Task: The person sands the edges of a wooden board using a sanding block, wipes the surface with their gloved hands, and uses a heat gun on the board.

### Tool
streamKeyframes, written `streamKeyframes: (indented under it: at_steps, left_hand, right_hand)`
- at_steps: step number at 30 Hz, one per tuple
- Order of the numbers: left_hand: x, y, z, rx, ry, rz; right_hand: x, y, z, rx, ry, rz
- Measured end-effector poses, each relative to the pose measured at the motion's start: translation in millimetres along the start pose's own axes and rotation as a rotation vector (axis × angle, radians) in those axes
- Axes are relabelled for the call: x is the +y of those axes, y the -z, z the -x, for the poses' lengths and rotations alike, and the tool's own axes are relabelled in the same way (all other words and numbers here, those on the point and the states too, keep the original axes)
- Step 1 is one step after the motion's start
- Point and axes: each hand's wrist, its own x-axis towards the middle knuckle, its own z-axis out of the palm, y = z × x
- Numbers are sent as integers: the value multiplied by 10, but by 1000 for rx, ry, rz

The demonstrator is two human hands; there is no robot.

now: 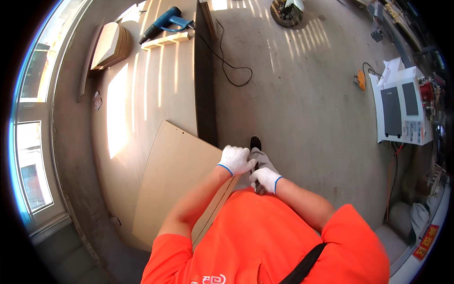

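Evidently a dark tool (pixel 258 188) lies inside the clamped right hand (pixel 267 179), the left hand (pixel 236 159) curled, its hold unclear

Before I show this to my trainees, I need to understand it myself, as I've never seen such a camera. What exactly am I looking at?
There is no machine here: a person works by hand. The single picture comes from a wide fisheye camera on their head, looking down, so straight edges bend near the rim.

Both hands wear white knitted gloves. The right hand seems to grip a slim dark object, too hidden to name. The left hand is curled beside the edge of a tan panel; I can't tell what it holds.

The panel lies on a workbench. Farther along are a blue heat gun, a wooden strip and stacked curved boards.
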Motion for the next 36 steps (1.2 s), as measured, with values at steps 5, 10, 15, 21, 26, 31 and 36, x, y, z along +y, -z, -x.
streamKeyframes:
  at_steps: [5,10,15,21,26,31,36]
  left_hand:
    - [1,-271,236,276,-155,-152]
    - [-9,-419,236,357,-136,-196]
    - [-8,-56,311,277,-279,-95]
    - [-495,-55,249,446,-245,-154]
    - [-588,-69,240,470,-168,-230]
    - [-573,-70,230,433,-132,-252]
    - [-584,-60,224,416,-138,-237]
  right_hand:
    - [518,316,-173,403,441,90]
    - [533,123,-4,594,599,146]
    - [775,50,-73,411,570,91]
    - [488,-372,292,-98,353,-317]
    - [286,-444,328,-148,236,-452]
    - [150,-386,263,-154,96,-477]
    - [146,-368,160,-160,122,-407]
